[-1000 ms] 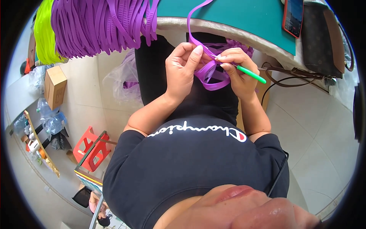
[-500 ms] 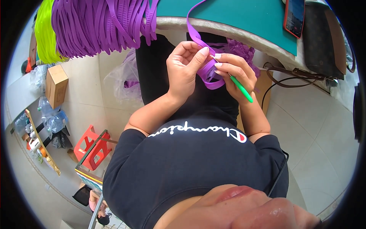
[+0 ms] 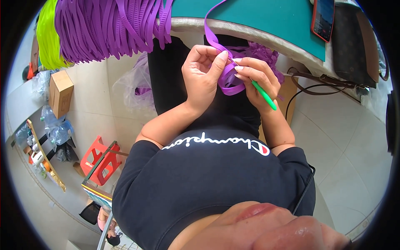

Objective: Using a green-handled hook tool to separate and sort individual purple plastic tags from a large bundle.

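My left hand [image 3: 203, 74] pinches a long, flexible purple strap [image 3: 231, 88] between thumb and fingers. The strap runs up over the table edge and hangs in a loop between my two hands. In my right hand [image 3: 261, 77] is a slim tool with a green handle [image 3: 263, 96], held like a pen. Its thin tip points at the strap near my left thumb; whether it touches the strap is too small to tell. More purple strips [image 3: 263, 53] lie in a tangled heap just beyond my right hand, below the table edge.
On the table's green mat [image 3: 250, 16] lie a phone [image 3: 323, 18] and a brown bag [image 3: 354, 41] at the right. Bundles of purple straps [image 3: 104, 27] and yellow-green straps [image 3: 48, 35] hang at the left. A cardboard box [image 3: 61, 93] and a red stool [image 3: 101, 160] stand left on the floor.
The purple loop between my hands has lifted slightly, and the tool has shifted a little upward. Both hands keep their hold.
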The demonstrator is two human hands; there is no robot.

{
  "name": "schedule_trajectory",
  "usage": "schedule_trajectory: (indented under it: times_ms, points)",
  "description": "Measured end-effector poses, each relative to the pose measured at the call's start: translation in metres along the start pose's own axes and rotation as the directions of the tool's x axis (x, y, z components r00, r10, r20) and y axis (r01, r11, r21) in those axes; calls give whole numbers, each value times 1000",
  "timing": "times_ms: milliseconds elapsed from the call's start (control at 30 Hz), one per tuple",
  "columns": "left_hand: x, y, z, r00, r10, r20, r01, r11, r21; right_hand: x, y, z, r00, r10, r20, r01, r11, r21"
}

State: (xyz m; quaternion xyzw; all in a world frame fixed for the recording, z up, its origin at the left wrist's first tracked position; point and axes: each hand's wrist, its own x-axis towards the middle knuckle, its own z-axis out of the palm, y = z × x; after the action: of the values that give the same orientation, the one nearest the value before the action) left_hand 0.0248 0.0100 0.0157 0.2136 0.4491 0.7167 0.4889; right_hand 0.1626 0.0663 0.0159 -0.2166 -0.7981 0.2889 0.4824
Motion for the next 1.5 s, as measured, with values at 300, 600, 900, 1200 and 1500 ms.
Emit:
schedule_trajectory:
  times_ms: [300, 600, 900, 1200, 1500]
  points:
    - [-1, -1, 0, 998, 56, -7, -56, 996, 73, 1, 2, 1, 1000, 4, 3, -4, 1000, 29]
    - [-3, 15, -1, 983, 167, 69, -179, 952, 247, 10, -1, -5, 989, 84, 120, -102, 983, 154]
    - [6, 13, -8, 999, -26, 41, 24, 998, 67, 7, 4, -2, 998, 31, 58, -32, 999, 26]
    - [7, 9, -9, 993, -114, -2, 114, 993, -41, 0, 6, -4, 943, 318, -96, -292, 931, 219]
    - [4, 13, -11, 996, -62, 65, 62, 998, 3, 3, 8, -14, 866, 466, 179, -477, 665, 575]
